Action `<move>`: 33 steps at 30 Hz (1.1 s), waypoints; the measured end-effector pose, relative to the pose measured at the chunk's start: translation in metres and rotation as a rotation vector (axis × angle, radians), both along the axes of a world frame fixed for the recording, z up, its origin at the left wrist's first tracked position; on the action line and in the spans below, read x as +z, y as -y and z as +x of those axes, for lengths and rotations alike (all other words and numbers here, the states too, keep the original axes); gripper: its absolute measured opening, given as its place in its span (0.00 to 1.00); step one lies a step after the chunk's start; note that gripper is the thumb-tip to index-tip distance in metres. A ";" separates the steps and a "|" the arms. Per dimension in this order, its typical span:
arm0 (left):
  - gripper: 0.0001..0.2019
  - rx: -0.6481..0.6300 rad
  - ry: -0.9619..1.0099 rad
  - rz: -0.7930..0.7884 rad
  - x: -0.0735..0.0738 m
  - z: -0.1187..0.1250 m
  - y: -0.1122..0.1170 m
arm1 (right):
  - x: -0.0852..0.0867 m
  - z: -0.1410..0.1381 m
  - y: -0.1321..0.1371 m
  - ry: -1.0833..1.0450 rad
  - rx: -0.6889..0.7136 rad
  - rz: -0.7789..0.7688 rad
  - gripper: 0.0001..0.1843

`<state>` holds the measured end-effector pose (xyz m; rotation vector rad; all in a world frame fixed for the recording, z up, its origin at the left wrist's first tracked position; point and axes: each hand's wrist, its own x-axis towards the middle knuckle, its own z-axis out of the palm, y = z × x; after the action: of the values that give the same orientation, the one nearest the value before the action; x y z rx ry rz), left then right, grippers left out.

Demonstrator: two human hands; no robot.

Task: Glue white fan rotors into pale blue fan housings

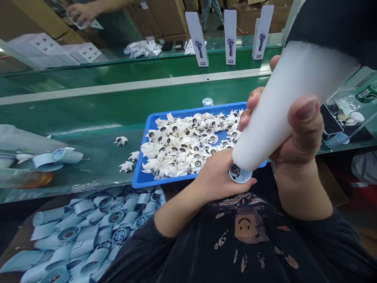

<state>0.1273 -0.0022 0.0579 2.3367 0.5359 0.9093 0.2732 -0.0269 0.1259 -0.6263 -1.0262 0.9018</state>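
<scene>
My right hand (303, 133) is closed round a white cylindrical rod (282, 102), whose upper end runs into a large black part. The rod slants down, and its lower end lies over the mouth of a light blue fan housing (240, 176). Around that housing my left hand (216, 173) is wrapped, in front of my body. Dark and copper-coloured parts show inside its opening. Just beyond both hands, a blue tray (176, 181) holds many white fan impellers (182, 147). Whether the rod touches the housing's inside is hidden.
Several light blue housings (88, 236) are heaped at lower left. Loose impellers (126, 166) lie left of the tray. Three white printed boxes (230, 39) stand upright at the back. Another person's hand (81, 15) shows at upper left. A small cup (207, 102) stands behind the tray.
</scene>
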 end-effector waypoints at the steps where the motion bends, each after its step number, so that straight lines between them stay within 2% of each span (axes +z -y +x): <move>1: 0.13 0.002 -0.005 -0.001 0.000 -0.001 0.000 | -0.001 0.000 -0.001 0.006 -0.019 -0.004 0.24; 6: 0.13 0.009 -0.022 -0.017 -0.001 -0.004 0.002 | -0.002 -0.001 -0.005 0.124 -0.071 -0.103 0.33; 10: 0.14 0.011 -0.035 -0.050 -0.003 -0.006 0.002 | 0.001 -0.004 -0.004 0.131 -0.075 -0.183 0.36; 14: 0.14 0.000 -0.045 -0.073 -0.001 -0.004 0.002 | 0.001 -0.005 -0.006 0.144 -0.091 -0.177 0.36; 18: 0.21 -0.009 -0.187 -0.126 -0.002 -0.006 -0.003 | -0.007 -0.001 -0.010 0.081 -0.105 -0.134 0.32; 21: 0.30 0.077 -0.231 -0.095 -0.018 -0.022 -0.022 | -0.021 0.017 -0.010 0.054 -0.202 -0.113 0.32; 24: 0.27 0.304 -0.073 -0.055 -0.047 -0.050 -0.050 | -0.041 0.046 -0.005 0.130 -0.456 -0.112 0.30; 26: 0.24 0.424 0.106 -0.083 -0.065 -0.066 -0.066 | -0.053 0.066 0.003 0.258 -0.656 -0.070 0.31; 27: 0.23 0.442 0.204 -0.106 -0.072 -0.071 -0.071 | -0.058 0.073 0.009 0.387 -0.778 -0.001 0.33; 28: 0.23 0.436 0.279 -0.128 -0.076 -0.074 -0.074 | -0.062 0.077 0.015 0.551 -0.915 0.118 0.34; 30: 0.22 0.398 0.316 -0.133 -0.078 -0.076 -0.075 | -0.065 0.076 0.026 0.913 -1.173 0.471 0.36; 31: 0.21 0.383 0.283 -0.114 -0.076 -0.075 -0.074 | -0.066 0.072 0.030 1.105 -1.207 0.584 0.36; 32: 0.21 0.376 0.229 -0.097 -0.074 -0.074 -0.073 | -0.066 0.066 0.031 1.301 -1.145 0.612 0.34; 33: 0.20 0.372 0.176 -0.090 -0.071 -0.073 -0.071 | -0.067 0.059 0.030 1.502 -0.996 0.541 0.27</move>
<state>0.0542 0.0690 -0.0135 2.0865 0.9357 1.2174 0.3322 -0.0568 0.0592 -1.1836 -1.8450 -0.9304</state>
